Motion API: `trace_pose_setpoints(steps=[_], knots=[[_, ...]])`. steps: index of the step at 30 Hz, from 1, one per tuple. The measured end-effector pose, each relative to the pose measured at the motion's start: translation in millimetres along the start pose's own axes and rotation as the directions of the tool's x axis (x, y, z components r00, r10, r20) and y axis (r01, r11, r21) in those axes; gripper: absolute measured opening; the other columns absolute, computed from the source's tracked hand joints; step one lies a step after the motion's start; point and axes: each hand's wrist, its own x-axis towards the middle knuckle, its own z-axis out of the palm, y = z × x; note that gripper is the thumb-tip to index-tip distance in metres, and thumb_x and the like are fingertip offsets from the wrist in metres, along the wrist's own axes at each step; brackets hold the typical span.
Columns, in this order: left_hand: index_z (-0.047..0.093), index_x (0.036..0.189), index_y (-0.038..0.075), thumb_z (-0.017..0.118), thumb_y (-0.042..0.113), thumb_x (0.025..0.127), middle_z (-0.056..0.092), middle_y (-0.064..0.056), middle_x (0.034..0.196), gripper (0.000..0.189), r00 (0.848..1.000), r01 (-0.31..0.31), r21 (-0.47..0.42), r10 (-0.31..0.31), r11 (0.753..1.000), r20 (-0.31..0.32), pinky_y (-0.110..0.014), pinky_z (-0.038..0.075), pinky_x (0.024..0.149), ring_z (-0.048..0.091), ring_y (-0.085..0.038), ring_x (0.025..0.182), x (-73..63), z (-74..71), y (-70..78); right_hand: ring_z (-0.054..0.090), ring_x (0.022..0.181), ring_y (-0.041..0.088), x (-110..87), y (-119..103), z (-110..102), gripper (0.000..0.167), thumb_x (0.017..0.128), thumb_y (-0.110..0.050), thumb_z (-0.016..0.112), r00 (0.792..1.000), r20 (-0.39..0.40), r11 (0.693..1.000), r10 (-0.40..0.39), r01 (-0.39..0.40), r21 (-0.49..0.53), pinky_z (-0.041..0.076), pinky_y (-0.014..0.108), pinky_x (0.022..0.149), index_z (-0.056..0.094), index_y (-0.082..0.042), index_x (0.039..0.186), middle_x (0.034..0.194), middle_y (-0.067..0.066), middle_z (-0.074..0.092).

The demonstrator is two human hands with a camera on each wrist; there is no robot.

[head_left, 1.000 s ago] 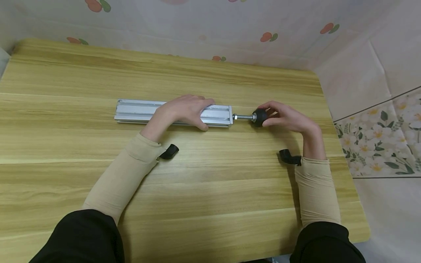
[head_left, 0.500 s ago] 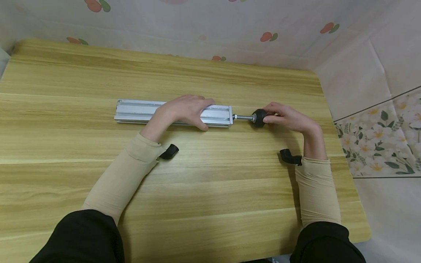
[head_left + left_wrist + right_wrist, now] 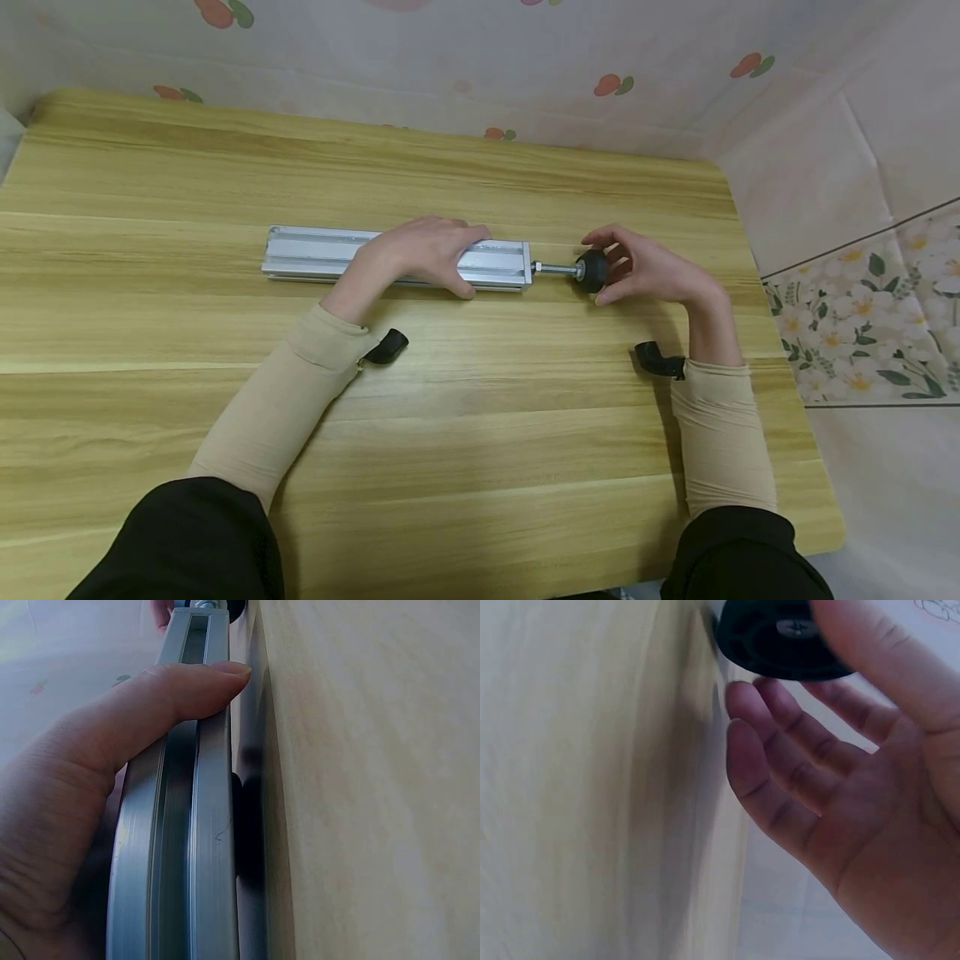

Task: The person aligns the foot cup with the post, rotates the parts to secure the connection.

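Note:
An aluminium extrusion (image 3: pixel 318 251) lies lengthwise on the wooden table. My left hand (image 3: pixel 423 254) grips it from above; in the left wrist view the thumb (image 3: pixel 187 690) presses over its slotted side, while the other fingers are mostly hidden behind. From its right end plate sticks out a threaded stud (image 3: pixel 557 268) with a nut, carrying a black levelling foot (image 3: pixel 593 272). Around that foot my right hand (image 3: pixel 648 265) spreads its thumb and fingers, wider than the foot. The right wrist view shows the foot's round underside (image 3: pixel 780 652) beside the thumb, with several fingers (image 3: pixel 772 772) loosely bent.
The wood-grain table (image 3: pixel 487 433) extends on all sides of the extrusion. Behind it hangs a fruit-patterned sheet (image 3: pixel 420 67), and a floral panel (image 3: pixel 870 308) is at the right. A black curved piece sticks out from each sleeve (image 3: pixel 386 347).
Half a second ago my right fingers pinched the levelling foot from its right end; now they are spread apart around it. The left hand and the extrusion stay in place.

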Motion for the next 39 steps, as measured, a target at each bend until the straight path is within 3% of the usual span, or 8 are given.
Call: trace_pose_setpoints(steps=[11, 18, 23, 34, 39], knots=[[0.038, 0.155, 0.015, 0.076, 0.043, 0.085, 0.061, -0.010, 0.137, 0.085, 1.000, 0.007, -0.006, -0.007, 1.000, 0.007, -0.049, 0.042, 0.113, 0.058, -0.028, 0.124, -1.4, -1.1, 0.3, 0.060, 0.117, 0.029, 3.2, 0.9, 2.3, 0.074, 0.080, -0.003, 0.085, 0.999, -0.052, 1.000, -0.015, 0.014, -0.024, 0.055, 0.030, 0.096, 0.045, -0.003, 0.142, 0.139, 0.016, 0.054], [0.040, 0.154, 0.014, 0.076, 0.043, 0.084, 0.062, -0.010, 0.135, 0.084, 1.000, 0.004, 0.000, -0.004, 1.000, 0.001, -0.049, 0.042, 0.112, 0.058, -0.027, 0.123, -1.7, -1.0, 0.9, 0.061, 0.106, 0.011, -2.9, 4.2, -1.5, 0.053, 0.090, -0.009, 0.078, 0.998, -0.054, 0.997, -0.034, 0.031, -0.065, 0.051, 0.015, 0.088, 0.055, -0.001, 0.137, 0.127, 0.018, 0.063], [0.040, 0.154, 0.014, 0.076, 0.042, 0.084, 0.061, -0.010, 0.137, 0.084, 1.000, 0.006, -0.002, -0.006, 1.000, 0.003, -0.049, 0.042, 0.113, 0.058, -0.028, 0.125, -1.2, -1.0, 1.0, 0.058, 0.106, 0.000, -7.0, 5.4, -4.4, 0.048, 0.097, -0.012, 0.070, 0.998, -0.048, 0.996, -0.038, 0.034, -0.078, 0.046, 0.013, 0.089, 0.057, -0.004, 0.142, 0.132, 0.015, 0.062], [0.041, 0.153, 0.014, 0.076, 0.042, 0.084, 0.062, -0.010, 0.137, 0.083, 1.000, -0.002, 0.004, 0.002, 1.000, -0.003, -0.048, 0.044, 0.110, 0.059, -0.028, 0.123, 0.0, -0.3, 0.0, 0.049, 0.101, 0.016, -6.3, 11.5, -6.7, 0.029, 0.105, -0.019, 0.058, 0.999, -0.025, 0.994, -0.025, 0.022, -0.108, 0.040, 0.022, 0.085, 0.066, -0.006, 0.130, 0.118, 0.006, 0.060], [0.041, 0.153, 0.013, 0.076, 0.042, 0.084, 0.062, -0.010, 0.136, 0.083, 1.000, -0.002, 0.005, 0.002, 1.000, -0.003, -0.048, 0.044, 0.110, 0.059, -0.028, 0.122, -0.2, -0.6, 0.3, 0.049, 0.101, 0.016, -5.8, 12.2, -7.7, 0.029, 0.105, -0.021, 0.058, 1.000, -0.013, 0.992, -0.020, 0.018, -0.123, 0.040, 0.022, 0.085, 0.067, -0.007, 0.130, 0.119, 0.006, 0.061]])
